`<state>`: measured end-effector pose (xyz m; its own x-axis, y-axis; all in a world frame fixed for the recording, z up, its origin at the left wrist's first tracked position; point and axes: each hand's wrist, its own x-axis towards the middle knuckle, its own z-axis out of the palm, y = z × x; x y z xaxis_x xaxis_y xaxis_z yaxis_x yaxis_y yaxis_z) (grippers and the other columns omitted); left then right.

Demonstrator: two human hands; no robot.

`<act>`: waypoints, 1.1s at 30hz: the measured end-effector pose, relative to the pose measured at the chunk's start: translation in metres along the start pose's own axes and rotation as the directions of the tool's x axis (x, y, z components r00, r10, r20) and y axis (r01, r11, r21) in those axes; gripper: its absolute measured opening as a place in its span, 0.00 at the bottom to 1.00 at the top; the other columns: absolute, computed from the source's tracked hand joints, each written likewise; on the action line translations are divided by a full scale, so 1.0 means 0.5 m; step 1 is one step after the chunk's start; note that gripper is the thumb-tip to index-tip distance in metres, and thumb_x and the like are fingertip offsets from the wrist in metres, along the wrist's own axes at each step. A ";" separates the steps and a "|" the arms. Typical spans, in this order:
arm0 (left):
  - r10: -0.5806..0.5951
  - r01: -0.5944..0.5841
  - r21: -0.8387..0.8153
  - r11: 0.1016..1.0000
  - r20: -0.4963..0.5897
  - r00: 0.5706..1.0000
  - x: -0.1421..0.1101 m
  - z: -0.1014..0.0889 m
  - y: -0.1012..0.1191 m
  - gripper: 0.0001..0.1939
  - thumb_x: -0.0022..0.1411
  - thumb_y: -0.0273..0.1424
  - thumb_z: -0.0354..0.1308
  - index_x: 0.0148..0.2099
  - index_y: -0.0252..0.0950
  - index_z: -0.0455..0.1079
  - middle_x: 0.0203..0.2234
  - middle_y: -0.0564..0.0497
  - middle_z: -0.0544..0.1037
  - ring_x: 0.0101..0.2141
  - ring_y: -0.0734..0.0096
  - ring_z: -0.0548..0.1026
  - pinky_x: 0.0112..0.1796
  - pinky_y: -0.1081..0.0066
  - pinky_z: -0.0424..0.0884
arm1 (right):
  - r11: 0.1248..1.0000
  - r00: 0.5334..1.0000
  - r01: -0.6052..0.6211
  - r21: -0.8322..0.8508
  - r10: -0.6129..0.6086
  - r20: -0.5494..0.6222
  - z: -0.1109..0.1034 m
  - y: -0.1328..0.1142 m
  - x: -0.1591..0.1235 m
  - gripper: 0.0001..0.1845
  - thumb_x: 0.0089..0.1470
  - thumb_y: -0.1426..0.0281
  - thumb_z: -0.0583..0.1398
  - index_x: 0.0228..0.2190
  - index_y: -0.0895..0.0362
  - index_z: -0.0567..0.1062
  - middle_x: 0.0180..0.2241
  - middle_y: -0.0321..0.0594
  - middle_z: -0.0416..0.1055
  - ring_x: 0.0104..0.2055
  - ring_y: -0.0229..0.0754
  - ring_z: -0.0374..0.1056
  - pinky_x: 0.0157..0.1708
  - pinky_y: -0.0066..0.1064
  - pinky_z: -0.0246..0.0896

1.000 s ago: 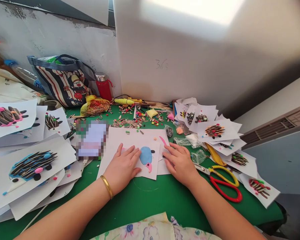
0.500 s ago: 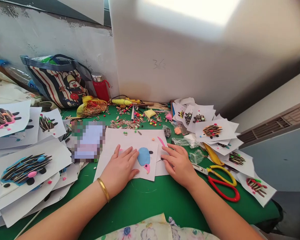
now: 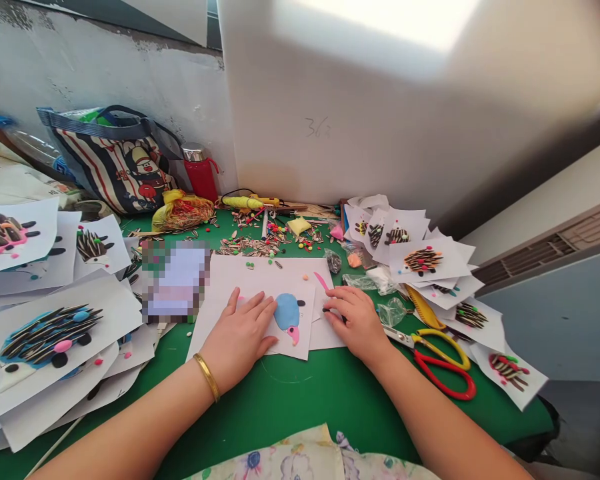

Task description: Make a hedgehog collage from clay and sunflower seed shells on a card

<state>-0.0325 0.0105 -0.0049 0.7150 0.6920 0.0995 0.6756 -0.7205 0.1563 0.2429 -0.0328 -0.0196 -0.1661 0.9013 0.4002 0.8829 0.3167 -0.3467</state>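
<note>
My left hand (image 3: 240,328) lies flat, fingers stretched, on a small white paper (image 3: 303,347) over a larger white sheet (image 3: 210,273). On the small paper sits a blue clay oval (image 3: 287,312) with a pink clay tip (image 3: 293,335) and a black clay dot (image 3: 301,303). My right hand (image 3: 357,323) rests on the sheet's right side, its fingers curled around a small dark clay piece (image 3: 326,310), which they mostly cover. A thin pink clay strip (image 3: 321,281) lies just beyond those fingertips.
Scissors (image 3: 445,363) lie right of my right hand. Finished seed-and-clay hedgehog papers pile up at left (image 3: 50,340) and right (image 3: 423,260). A phone (image 3: 177,283), scattered seeds (image 3: 250,245), a red flask (image 3: 200,175) and a striped bag (image 3: 115,163) stand or lie farther back.
The fingers of my right hand have curled in closer around the dark clay piece. My left hand stays flat on the paper. The whole view has shifted slightly.
</note>
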 end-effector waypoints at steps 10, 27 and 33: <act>0.015 -0.016 -0.011 1.000 -0.030 0.999 -0.004 0.009 -0.007 0.26 0.65 0.36 0.58 0.63 0.38 0.62 0.60 0.43 0.69 0.62 0.54 0.63 0.64 0.42 0.42 | 0.996 0.990 -0.010 0.085 -0.002 0.139 0.020 -0.066 0.048 0.04 0.54 0.75 0.64 0.32 0.53 0.77 0.33 0.38 0.77 0.39 0.45 0.69 0.40 0.37 0.60; 0.009 -0.009 -0.027 1.000 -0.026 1.000 -0.005 0.009 -0.005 0.26 0.65 0.35 0.58 0.63 0.37 0.62 0.61 0.42 0.68 0.63 0.53 0.62 0.64 0.42 0.40 | 0.997 0.991 0.062 -0.046 -0.056 0.119 0.043 -0.070 0.032 0.05 0.56 0.71 0.63 0.36 0.55 0.80 0.34 0.41 0.77 0.39 0.46 0.69 0.39 0.37 0.59; 0.015 -0.016 -0.025 1.000 -0.040 0.999 -0.005 0.008 -0.006 0.26 0.66 0.36 0.58 0.63 0.38 0.62 0.60 0.43 0.69 0.62 0.53 0.63 0.64 0.42 0.40 | 0.997 0.992 0.070 0.029 -0.072 0.103 0.019 -0.053 0.013 0.15 0.58 0.74 0.58 0.45 0.54 0.79 0.36 0.43 0.76 0.39 0.45 0.68 0.40 0.38 0.62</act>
<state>-0.0354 0.0107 -0.0095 0.7175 0.6820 0.1415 0.6590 -0.7305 0.1792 0.2143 -0.0325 -0.0160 -0.2738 0.9016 0.3348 0.8560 0.3872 -0.3426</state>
